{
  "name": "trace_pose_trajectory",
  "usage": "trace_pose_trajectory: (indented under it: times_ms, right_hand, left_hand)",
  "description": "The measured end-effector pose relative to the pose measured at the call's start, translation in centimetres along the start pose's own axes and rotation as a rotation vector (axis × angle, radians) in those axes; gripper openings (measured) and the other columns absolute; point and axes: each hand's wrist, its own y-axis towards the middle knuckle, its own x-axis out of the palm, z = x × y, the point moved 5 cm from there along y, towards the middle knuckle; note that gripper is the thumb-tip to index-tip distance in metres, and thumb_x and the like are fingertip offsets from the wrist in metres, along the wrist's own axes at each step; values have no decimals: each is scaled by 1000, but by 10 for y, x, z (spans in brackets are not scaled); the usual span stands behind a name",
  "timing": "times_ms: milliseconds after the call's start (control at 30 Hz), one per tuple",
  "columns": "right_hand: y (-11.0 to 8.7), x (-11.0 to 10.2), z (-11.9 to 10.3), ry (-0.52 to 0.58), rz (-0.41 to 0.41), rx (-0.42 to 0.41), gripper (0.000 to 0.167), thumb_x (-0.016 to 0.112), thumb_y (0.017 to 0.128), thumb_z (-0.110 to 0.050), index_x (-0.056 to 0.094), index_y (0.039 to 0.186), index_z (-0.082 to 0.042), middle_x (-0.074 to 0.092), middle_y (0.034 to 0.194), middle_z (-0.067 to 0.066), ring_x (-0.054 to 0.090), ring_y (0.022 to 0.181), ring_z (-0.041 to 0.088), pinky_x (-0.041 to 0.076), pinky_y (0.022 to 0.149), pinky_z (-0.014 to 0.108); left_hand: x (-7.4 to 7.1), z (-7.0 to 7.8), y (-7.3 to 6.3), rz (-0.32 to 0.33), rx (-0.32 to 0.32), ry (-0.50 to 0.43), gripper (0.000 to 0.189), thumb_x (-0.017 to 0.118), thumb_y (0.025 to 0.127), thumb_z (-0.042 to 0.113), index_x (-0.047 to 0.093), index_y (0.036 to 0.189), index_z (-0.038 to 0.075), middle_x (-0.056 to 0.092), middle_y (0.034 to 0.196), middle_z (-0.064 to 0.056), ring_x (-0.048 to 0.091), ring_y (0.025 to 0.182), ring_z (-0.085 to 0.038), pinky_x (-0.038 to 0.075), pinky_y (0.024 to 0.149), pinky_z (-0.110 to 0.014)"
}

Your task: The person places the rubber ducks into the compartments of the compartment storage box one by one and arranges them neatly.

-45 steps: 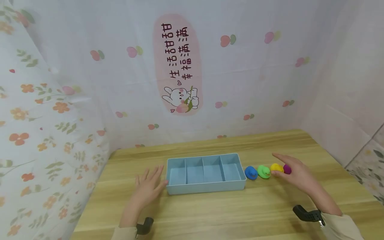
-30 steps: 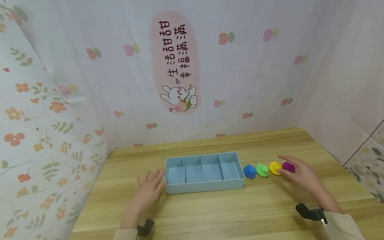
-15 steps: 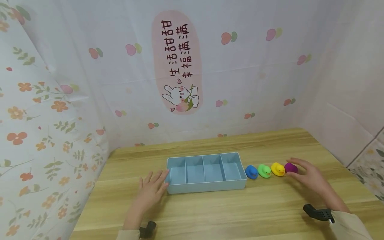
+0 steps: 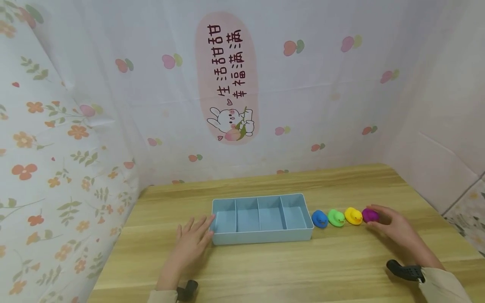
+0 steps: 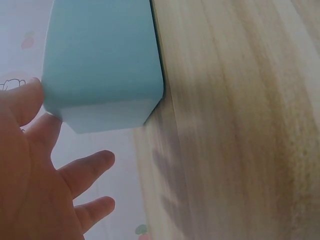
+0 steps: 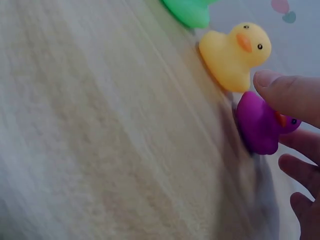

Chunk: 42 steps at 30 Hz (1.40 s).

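Note:
A light-blue box [image 4: 261, 236] with several compartments in a row stands on the wooden table. My left hand [image 4: 192, 242], fingers spread and fairly straight, touches its left end; the left wrist view shows the thumb and a finger at the box's [image 5: 102, 55] edge. To the right of the box, blue [image 4: 320, 219], green [image 4: 336, 218], yellow [image 4: 353, 216] and purple rubber ducks [image 4: 370, 215] form a line. With thumb and index finger on either side, my right hand [image 4: 398, 229] pinches the purple duck [image 6: 257, 122], which still stands on the table. The thumb partly covers its head in the right wrist view.
Behind the wooden table [image 4: 265, 269] hangs a printed white cloth [image 4: 170, 105], with floral cloth [image 4: 57, 168] at the left. Both wrists wear black camera mounts. The yellow duck [image 6: 232, 55] sits close beside the right thumb.
My right hand has moved right, from over the yellow duck to the purple one, and its fingers have come around it. The left hand stays at the box's left end.

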Motion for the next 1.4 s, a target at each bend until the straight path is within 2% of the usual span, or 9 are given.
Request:
trace_pose_trajectory:
  times_ms: [333, 933, 1000, 1067, 1133, 1167, 1233, 1333, 1400]
  right_hand:
    - [5, 4, 14, -22, -22, 10, 65, 67, 89, -32, 43, 137, 5, 35, 137, 40, 30, 122, 62, 25, 93, 76]
    - [3, 6, 22, -33, 85, -78, 50, 64, 92, -21, 49, 130, 9, 43, 130, 42, 40, 112, 60, 33, 87, 72]
    - [2, 5, 23, -49, 95, -74, 50, 64, 92, -22, 50, 130, 8, 45, 130, 40, 45, 111, 56, 38, 87, 67]
    - [1, 3, 23, -63, 107, -74, 49, 65, 91, -23, 52, 129, 6, 48, 128, 39, 60, 107, 29, 49, 87, 50]
    - [1, 1, 22, -71, 119, -74, 48, 67, 90, -23, 54, 128, 4, 52, 126, 37, 59, 94, 2, 54, 77, 28]
    - [0, 0, 21, -75, 123, -73, 47, 67, 90, -23, 55, 127, 3, 53, 125, 36, 58, 93, 0, 54, 73, 27]
    - [-1, -1, 20, -56, 117, -62, 46, 66, 91, -24, 54, 127, 3, 52, 125, 38, 59, 96, 3, 53, 78, 31]
    - [-2, -1, 16, -2, 86, -17, 51, 62, 94, -29, 49, 131, 4, 45, 130, 40, 50, 115, 49, 41, 88, 65]
    - [-2, -2, 13, 28, 74, 7, 54, 59, 95, -31, 46, 133, 4, 41, 134, 41, 37, 118, 63, 32, 84, 75]
  left_hand:
    - [1, -3, 0, -12, -17, -29, 48, 45, 101, 37, 37, 148, 29, 42, 148, -15, 19, 141, -50, 1, 107, -74]
    - [1, -2, -1, -13, -39, -67, 49, 46, 100, 36, 37, 148, 31, 48, 145, -4, 20, 139, -53, 0, 107, -74]
    - [1, -2, -1, -14, -40, -70, 49, 47, 100, 36, 37, 147, 31, 47, 146, -4, 20, 139, -53, 0, 107, -74]
    - [1, -2, -1, -13, -40, -71, 49, 47, 100, 36, 36, 147, 32, 47, 146, -4, 21, 139, -53, 1, 107, -74]
    - [1, -2, -1, -10, -39, -69, 49, 47, 100, 36, 36, 148, 32, 47, 146, -4, 21, 139, -53, 1, 107, -74]
    - [2, -2, -1, -8, -37, -65, 49, 46, 100, 37, 36, 148, 31, 46, 146, -4, 21, 139, -53, 1, 107, -74]
    - [2, -2, -1, -3, -34, -58, 49, 46, 100, 38, 36, 148, 31, 45, 147, -5, 22, 139, -53, 1, 107, -74]
    - [2, -1, -1, 5, -30, -48, 49, 45, 100, 37, 36, 148, 30, 43, 149, -5, 25, 138, -51, 1, 107, -74]
    - [2, -1, -1, 11, -27, -43, 49, 46, 100, 36, 36, 148, 29, 44, 148, -5, 27, 138, -50, 1, 107, -74]
